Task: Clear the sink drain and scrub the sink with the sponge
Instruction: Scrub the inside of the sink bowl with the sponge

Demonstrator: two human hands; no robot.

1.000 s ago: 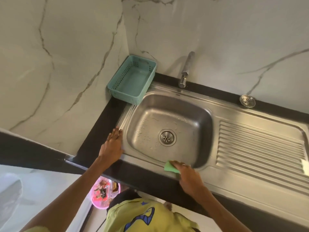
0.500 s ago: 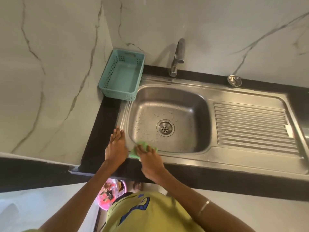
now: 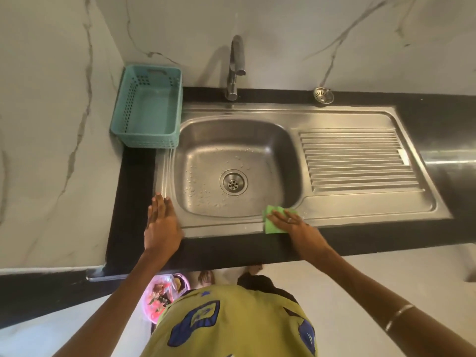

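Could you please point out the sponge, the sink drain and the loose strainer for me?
sponge [image 3: 271,226]: head view, on its green near corner beside the fingers.
sink drain [image 3: 233,182]: head view, on the perforated centre.
strainer [image 3: 323,94]: head view, on its bowl, on the black counter behind the sink.

From my feed I see a teal slotted basket [image 3: 148,109] on the black counter [image 3: 134,191] in the corner of the marble wall [image 3: 51,99], a small metal strainer [image 3: 323,94] farther along the counter, and a pink bowl [image 3: 162,297] of scraps on the floor.
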